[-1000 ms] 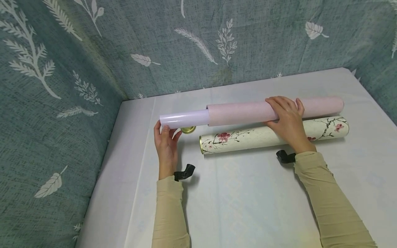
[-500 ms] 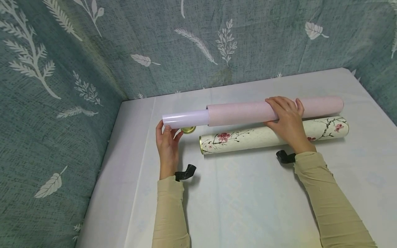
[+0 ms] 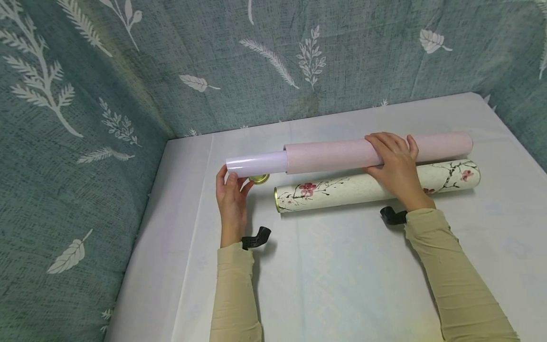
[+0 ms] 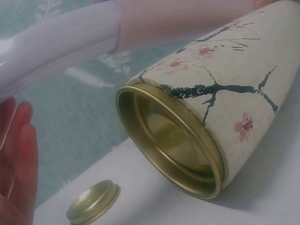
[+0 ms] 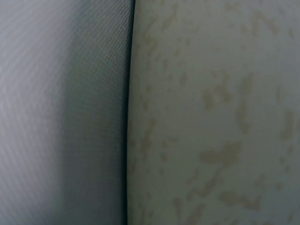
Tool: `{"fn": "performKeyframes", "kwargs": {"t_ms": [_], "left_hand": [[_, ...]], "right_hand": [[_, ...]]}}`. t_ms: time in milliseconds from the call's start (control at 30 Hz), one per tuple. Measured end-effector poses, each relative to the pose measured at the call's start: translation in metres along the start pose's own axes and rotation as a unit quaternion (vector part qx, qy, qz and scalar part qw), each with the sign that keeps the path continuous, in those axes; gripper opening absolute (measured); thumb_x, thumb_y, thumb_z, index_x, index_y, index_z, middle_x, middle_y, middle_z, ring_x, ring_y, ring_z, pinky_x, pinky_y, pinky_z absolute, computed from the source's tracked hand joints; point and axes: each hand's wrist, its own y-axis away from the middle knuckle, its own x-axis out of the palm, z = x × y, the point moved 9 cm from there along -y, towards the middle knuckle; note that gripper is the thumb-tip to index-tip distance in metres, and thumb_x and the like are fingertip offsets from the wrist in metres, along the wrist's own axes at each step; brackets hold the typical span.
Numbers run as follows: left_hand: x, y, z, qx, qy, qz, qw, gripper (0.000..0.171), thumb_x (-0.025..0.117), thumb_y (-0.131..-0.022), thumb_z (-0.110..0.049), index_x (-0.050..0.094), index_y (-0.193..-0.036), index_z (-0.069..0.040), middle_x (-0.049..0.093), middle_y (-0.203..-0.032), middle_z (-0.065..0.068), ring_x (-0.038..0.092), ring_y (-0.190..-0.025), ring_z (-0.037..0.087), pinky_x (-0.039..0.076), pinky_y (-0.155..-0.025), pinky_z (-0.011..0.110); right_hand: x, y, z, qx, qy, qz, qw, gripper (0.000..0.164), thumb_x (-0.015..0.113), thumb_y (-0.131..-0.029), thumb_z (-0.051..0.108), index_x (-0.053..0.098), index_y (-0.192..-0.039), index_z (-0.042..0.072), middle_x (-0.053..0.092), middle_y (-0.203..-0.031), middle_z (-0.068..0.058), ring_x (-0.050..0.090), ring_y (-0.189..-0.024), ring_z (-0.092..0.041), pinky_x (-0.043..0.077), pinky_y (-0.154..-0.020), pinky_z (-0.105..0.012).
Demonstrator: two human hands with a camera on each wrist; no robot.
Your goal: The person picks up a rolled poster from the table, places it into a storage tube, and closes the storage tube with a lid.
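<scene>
A glossy white paper roll (image 3: 256, 164) sticks out of the left end of a pink cardboard tube (image 3: 326, 157). My left hand (image 3: 232, 202) holds the roll near its outer end, thumb on the near side and fingers beneath. Farther right, my right hand (image 3: 396, 168) grips the pink tube from above. In front of it lies a cream tube (image 3: 342, 191) with plum-blossom branches. The left wrist view shows that tube's recessed gold end (image 4: 171, 140). Only the cream tube's flecked side (image 5: 211, 117) fills the right wrist view, with the right hand out of sight there.
A small round gold lid (image 3: 259, 179) lies on the white-covered table (image 3: 333, 266), just below the paper roll and left of the cream tube. Green leaf-patterned cloth (image 3: 273, 61) hangs behind the table and along its left side.
My left hand has shifted a little to the right with the paper roll, and less of the roll sticks out of the pink tube. My right hand stays in place.
</scene>
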Motion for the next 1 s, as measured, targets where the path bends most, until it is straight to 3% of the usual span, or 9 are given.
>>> {"fn": "performKeyframes", "kwargs": {"t_ms": [1000], "left_hand": [[0.0079,0.0008,0.0041,-0.010,-0.017,0.010,0.9998,0.038,0.050,-0.092,-0.014,0.040,-0.128,-0.011,0.046,-0.119,0.016,0.052,-0.100,0.028,0.043,-0.085,0.041]], "right_hand": [[0.0005,-0.0007,-0.0004,0.008,-0.002,0.006,1.000,0.071,0.082,-0.061,0.017,0.051,-0.125,0.017,0.047,-0.127,-0.003,0.034,-0.121,-0.024,0.001,-0.103,-0.046]]}}
